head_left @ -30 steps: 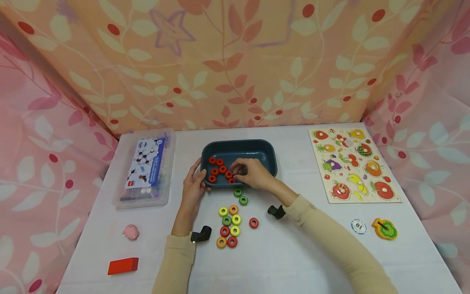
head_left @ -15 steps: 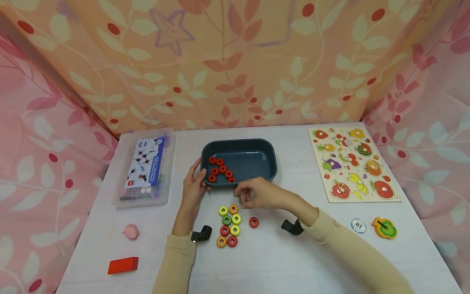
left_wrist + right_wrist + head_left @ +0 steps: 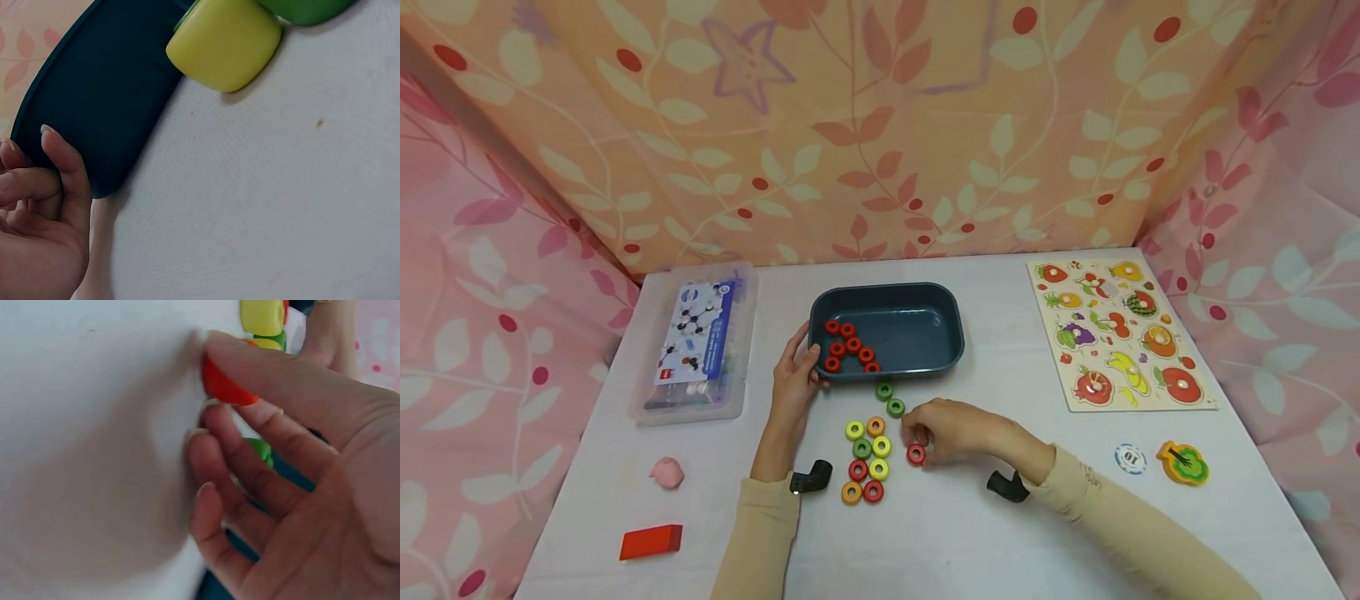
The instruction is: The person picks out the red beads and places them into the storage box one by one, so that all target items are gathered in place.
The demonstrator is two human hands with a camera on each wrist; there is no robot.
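Observation:
A dark blue tray (image 3: 917, 342) stands at the back middle of the table, several red rings (image 3: 853, 343) gathered in its left part. My left hand (image 3: 793, 375) grips its left end, thumb at the near corner. In the left wrist view the fingers of that hand (image 3: 44, 206) curl at the tray wall (image 3: 100, 106). With thumb and fingers, my right hand (image 3: 951, 432) pinches a single red ring (image 3: 916, 454) at the table surface. The right wrist view has this red ring (image 3: 225, 384) between thumb and fingertips, partly covered by the thumb.
Yellow, orange, green and red rings (image 3: 867, 460) lie in a cluster nearby; two green rings (image 3: 891, 400) sit before the tray. Left are a clear plastic case (image 3: 696, 342), a pink lump (image 3: 667, 472) and a red block (image 3: 651, 542). Right are a fruit puzzle board (image 3: 1120, 333), a chip (image 3: 1130, 458) and a tree-shaped piece (image 3: 1183, 463).
My right hand has left the tray, passed over the green rings and come down toward me to the lone red ring, which it now pinches. My left hand stays at the tray.

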